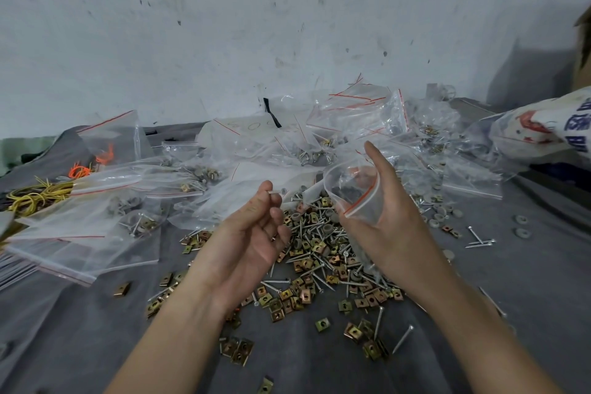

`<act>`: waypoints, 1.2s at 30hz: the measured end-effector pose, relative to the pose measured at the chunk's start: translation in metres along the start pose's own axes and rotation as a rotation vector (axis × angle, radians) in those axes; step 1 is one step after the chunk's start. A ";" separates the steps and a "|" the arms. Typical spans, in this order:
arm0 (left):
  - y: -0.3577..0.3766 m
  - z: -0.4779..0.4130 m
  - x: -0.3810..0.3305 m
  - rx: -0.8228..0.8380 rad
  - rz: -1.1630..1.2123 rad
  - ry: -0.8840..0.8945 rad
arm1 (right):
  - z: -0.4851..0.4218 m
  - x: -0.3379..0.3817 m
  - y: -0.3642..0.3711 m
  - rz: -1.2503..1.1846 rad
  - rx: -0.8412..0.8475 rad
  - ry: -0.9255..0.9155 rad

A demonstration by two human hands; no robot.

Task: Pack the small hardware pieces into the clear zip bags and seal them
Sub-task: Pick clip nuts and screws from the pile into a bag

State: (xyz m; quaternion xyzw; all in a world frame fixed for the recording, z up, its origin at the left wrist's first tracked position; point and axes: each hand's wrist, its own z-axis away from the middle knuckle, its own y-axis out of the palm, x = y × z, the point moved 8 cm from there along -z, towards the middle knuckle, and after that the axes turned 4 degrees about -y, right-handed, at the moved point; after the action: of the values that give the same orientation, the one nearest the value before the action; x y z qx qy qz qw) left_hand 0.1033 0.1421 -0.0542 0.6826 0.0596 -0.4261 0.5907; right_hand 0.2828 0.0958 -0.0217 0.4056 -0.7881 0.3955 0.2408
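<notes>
Grey cloth covers the table, which stands against a stained white wall. A loose pile of hardware lies mid-table – screws, square clips and grey washers – with filled bags heaped toward the left edge and along the far edge.

The step in hand looks like filling. The right hand grips a clear zip bag above the pile, thumb and fingers curled round it so its mouth gapes toward the left, with dark pieces already inside. The left hand hovers palm-up just beside it, fingers curled, seemingly pinching a screw at the fingertips.

The next move calls for tipping that piece cleanly into the mouth – then pressing the red-lined strip closed once the count is right.
</notes>
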 end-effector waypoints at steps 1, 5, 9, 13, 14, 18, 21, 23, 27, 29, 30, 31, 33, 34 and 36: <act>0.000 0.000 0.000 0.001 0.014 0.005 | 0.000 0.000 0.000 0.003 -0.003 -0.002; 0.003 0.000 -0.001 0.017 0.090 0.019 | 0.000 -0.001 0.000 0.003 -0.008 -0.002; 0.003 0.000 -0.001 0.003 0.111 0.025 | 0.001 -0.001 0.000 0.003 -0.006 0.001; 0.006 0.001 0.002 0.054 0.204 0.010 | 0.001 -0.002 -0.001 0.010 -0.012 0.003; 0.010 0.002 0.001 0.095 0.238 0.011 | 0.001 -0.002 -0.001 0.010 -0.011 0.004; 0.024 0.007 -0.003 0.227 0.301 0.038 | 0.002 -0.004 -0.001 0.016 -0.004 0.002; 0.030 0.007 -0.002 0.256 0.312 0.036 | 0.002 -0.004 -0.002 0.022 -0.005 -0.002; 0.032 0.007 -0.001 0.256 0.304 0.036 | 0.002 -0.003 -0.002 0.030 -0.003 -0.005; 0.033 0.001 -0.007 0.154 0.141 0.111 | 0.002 -0.002 -0.002 0.041 0.003 -0.016; 0.033 -0.001 -0.020 0.031 -0.074 0.225 | 0.002 -0.003 -0.002 0.043 0.002 -0.019; 0.036 0.000 -0.027 -0.022 -0.206 0.289 | 0.002 -0.004 -0.002 0.041 0.001 -0.016; 0.040 0.001 -0.034 -0.073 -0.357 0.355 | 0.002 -0.004 -0.003 0.035 0.000 -0.015; 0.052 0.007 -0.046 -0.174 -0.675 0.489 | 0.001 -0.005 -0.003 0.023 0.000 -0.016; 0.060 0.010 -0.048 -0.202 -0.805 0.552 | 0.001 -0.005 -0.003 0.015 -0.003 -0.015; 0.080 0.013 -0.046 -0.193 -0.992 0.649 | 0.001 -0.006 -0.003 0.001 -0.011 -0.019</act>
State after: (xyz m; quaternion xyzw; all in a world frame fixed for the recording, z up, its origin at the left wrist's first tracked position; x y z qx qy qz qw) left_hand 0.1149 0.1270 0.0372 0.6120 0.5866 -0.4134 0.3323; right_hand 0.2887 0.0966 -0.0251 0.4074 -0.7927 0.3876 0.2354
